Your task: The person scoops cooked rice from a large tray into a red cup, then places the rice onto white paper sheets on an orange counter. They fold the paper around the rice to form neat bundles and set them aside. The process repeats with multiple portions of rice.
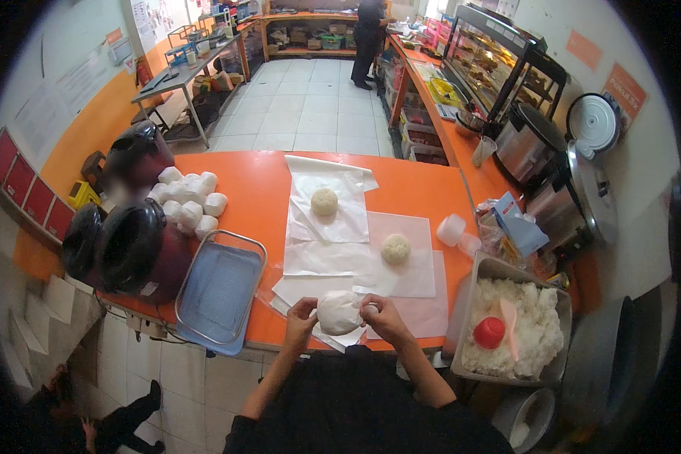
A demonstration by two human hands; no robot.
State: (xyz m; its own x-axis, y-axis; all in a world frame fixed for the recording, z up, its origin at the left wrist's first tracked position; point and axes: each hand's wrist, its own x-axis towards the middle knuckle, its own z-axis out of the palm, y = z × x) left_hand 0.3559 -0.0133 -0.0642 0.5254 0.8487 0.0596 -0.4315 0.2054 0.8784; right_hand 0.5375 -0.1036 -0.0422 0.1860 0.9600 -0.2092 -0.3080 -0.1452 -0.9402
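Between my two hands, near the front edge of the orange table (244, 170), is a round portion wrapped in white paper (339, 313). My left hand (302, 319) pinches its left side, and my right hand (383, 318) grips a twisted bit of paper on its right. Beyond it, a domed mound of rice (324, 202) sits on white wrapping paper (318, 258). A second rice mound (396, 249) rests on another sheet (411, 284) to the right. More sheets lie partly under my hands. What is inside the wrapped portion is hidden.
At right, a metal tub (465, 318) holds rice, a red cup (489, 332) and a pink spatula (509, 326). At left are a blue basket tray (221, 289), several wrapped white bundles (190, 196) and dark rice cookers (139, 249). One person (368, 40) stands far back; another (130, 423) is at lower left.
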